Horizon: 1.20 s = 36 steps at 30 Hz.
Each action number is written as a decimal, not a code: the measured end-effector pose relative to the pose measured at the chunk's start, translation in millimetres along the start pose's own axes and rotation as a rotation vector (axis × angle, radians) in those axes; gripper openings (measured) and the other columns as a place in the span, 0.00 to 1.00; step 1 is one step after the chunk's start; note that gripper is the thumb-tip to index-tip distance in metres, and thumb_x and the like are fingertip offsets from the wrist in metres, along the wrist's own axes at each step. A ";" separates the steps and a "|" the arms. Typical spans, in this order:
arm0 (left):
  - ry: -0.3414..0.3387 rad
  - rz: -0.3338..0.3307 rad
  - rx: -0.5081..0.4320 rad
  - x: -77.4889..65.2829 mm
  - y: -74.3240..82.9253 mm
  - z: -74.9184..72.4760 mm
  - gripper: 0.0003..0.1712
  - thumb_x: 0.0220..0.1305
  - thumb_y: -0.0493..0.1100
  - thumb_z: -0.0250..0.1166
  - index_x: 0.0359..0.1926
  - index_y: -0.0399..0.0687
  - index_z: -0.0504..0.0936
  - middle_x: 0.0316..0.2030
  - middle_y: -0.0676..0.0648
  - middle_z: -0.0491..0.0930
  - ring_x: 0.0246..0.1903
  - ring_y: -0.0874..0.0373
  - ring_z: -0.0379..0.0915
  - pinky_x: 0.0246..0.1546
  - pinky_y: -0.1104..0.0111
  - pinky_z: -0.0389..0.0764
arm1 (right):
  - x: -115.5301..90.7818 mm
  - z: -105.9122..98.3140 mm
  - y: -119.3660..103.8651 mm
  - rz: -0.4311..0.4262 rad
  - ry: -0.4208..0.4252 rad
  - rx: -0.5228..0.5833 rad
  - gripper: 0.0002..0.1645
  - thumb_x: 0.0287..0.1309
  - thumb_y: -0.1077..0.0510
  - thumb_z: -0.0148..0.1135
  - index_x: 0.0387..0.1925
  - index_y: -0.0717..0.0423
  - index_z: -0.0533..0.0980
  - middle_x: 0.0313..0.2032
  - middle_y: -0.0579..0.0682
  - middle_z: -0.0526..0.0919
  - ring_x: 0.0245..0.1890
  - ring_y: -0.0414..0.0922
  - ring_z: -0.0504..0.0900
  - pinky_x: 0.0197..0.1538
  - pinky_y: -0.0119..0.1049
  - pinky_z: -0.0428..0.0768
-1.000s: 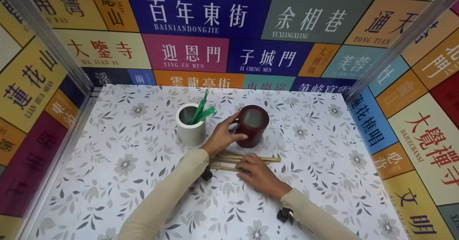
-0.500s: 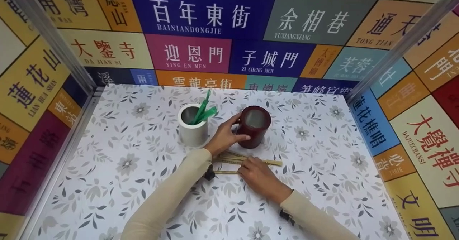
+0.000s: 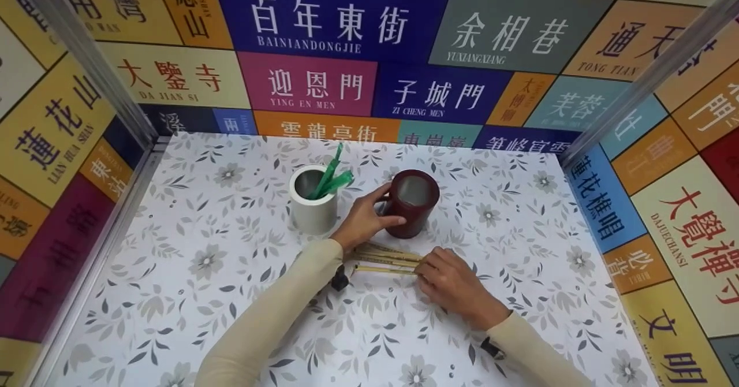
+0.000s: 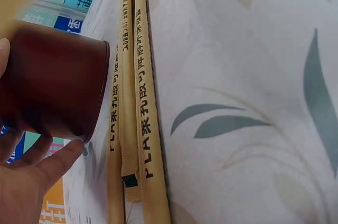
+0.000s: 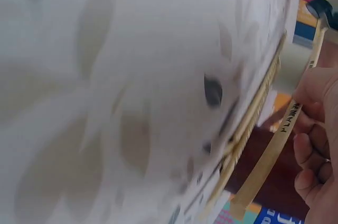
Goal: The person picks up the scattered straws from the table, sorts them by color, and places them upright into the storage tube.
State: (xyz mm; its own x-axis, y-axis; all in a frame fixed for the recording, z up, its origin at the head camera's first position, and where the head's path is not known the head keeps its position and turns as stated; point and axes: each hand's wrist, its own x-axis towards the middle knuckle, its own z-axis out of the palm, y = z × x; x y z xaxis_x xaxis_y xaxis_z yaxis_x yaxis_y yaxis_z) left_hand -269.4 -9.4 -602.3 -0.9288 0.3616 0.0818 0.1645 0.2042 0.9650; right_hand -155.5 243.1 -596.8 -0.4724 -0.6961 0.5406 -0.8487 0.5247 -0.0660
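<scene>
My left hand holds the dark red mug at its left side, thumb across its front. The mug stands upright on the table, its mouth facing up. In the right wrist view, my right hand pinches a drinking straw in a tan printed paper wrapper, lifted off the table. Several other wrapped straws lie side by side just in front of the mug, partly under my left wrist. The fingers of my right hand are close to the right ends of these straws in the head view.
Left of the mug stands a white cup with green-wrapped sticks leaning out of it. A floral cloth covers the table. Walls with lettered panels enclose the back and both sides.
My right hand has moved to the right, drawing one straw along, apart from the others. My left hand and the mug stay in place.
</scene>
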 end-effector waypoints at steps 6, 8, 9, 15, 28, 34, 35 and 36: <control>0.010 -0.002 -0.002 -0.2 -0.7 -0.7 0.54 0.65 0.49 0.84 0.86 0.51 0.66 0.76 0.46 0.76 0.74 0.49 0.74 0.72 0.53 0.80 | 6.9 -28.9 12.0 0.027 0.087 0.045 0.12 0.52 0.72 0.76 0.37 0.56 0.88 0.37 0.46 0.87 0.37 0.45 0.80 0.40 0.41 0.79; 0.017 -0.001 -0.002 0.3 -1.2 -0.5 0.54 0.64 0.50 0.84 0.85 0.52 0.67 0.76 0.47 0.77 0.74 0.49 0.74 0.72 0.52 0.79 | 11.4 -39.5 16.4 0.047 0.118 0.087 0.13 0.53 0.73 0.77 0.38 0.55 0.88 0.38 0.46 0.87 0.37 0.45 0.81 0.42 0.40 0.79; 0.020 -0.001 -0.004 0.6 -1.3 -0.3 0.54 0.64 0.51 0.84 0.85 0.53 0.67 0.75 0.48 0.77 0.74 0.50 0.74 0.72 0.53 0.79 | 14.1 -44.7 18.6 0.063 0.135 0.114 0.14 0.53 0.73 0.76 0.38 0.55 0.88 0.38 0.46 0.87 0.38 0.45 0.82 0.43 0.39 0.79; 0.031 -0.013 -0.021 1.5 -3.3 0.5 0.52 0.63 0.51 0.85 0.84 0.58 0.70 0.75 0.52 0.78 0.74 0.52 0.73 0.74 0.54 0.77 | 32.8 -72.0 30.2 0.256 0.233 0.357 0.19 0.57 0.76 0.76 0.43 0.51 0.89 0.40 0.50 0.90 0.42 0.48 0.84 0.48 0.35 0.78; 0.036 -0.013 -0.030 -1.0 -6.3 0.9 0.52 0.63 0.51 0.84 0.84 0.57 0.69 0.75 0.51 0.77 0.74 0.50 0.73 0.74 0.53 0.78 | 85.4 -105.5 53.7 0.548 0.404 0.656 0.08 0.67 0.75 0.71 0.45 0.66 0.88 0.42 0.61 0.88 0.41 0.44 0.82 0.48 0.33 0.80; 0.045 -0.004 -0.012 -1.3 -4.3 3.5 0.52 0.64 0.50 0.84 0.84 0.56 0.69 0.75 0.51 0.78 0.74 0.50 0.74 0.74 0.52 0.77 | 104.5 -92.5 59.9 0.610 0.457 0.640 0.05 0.67 0.75 0.71 0.43 0.68 0.87 0.41 0.62 0.88 0.38 0.42 0.82 0.46 0.32 0.80; 0.045 -0.006 -0.015 -1.0 -4.0 4.2 0.53 0.64 0.50 0.84 0.84 0.56 0.69 0.75 0.51 0.78 0.74 0.50 0.74 0.75 0.52 0.76 | 106.1 -89.2 59.8 0.620 0.458 0.641 0.05 0.67 0.75 0.71 0.43 0.69 0.87 0.40 0.62 0.88 0.38 0.41 0.82 0.46 0.32 0.80; 0.045 -0.008 -0.017 -0.7 -3.6 4.9 0.53 0.63 0.50 0.85 0.84 0.56 0.69 0.75 0.51 0.78 0.74 0.50 0.74 0.75 0.52 0.76 | 107.4 -85.7 59.4 0.627 0.457 0.646 0.05 0.67 0.75 0.71 0.43 0.69 0.87 0.40 0.63 0.88 0.38 0.41 0.82 0.46 0.33 0.80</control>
State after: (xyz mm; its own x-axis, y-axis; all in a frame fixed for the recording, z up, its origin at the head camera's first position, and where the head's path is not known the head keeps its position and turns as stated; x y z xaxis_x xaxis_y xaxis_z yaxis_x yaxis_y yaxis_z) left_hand -267.7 -5.9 -607.1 -0.9440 0.3188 0.0851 0.1520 0.1913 0.9697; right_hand -236.3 241.4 -470.7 -0.8562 -0.0607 0.5131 -0.5088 0.2714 -0.8170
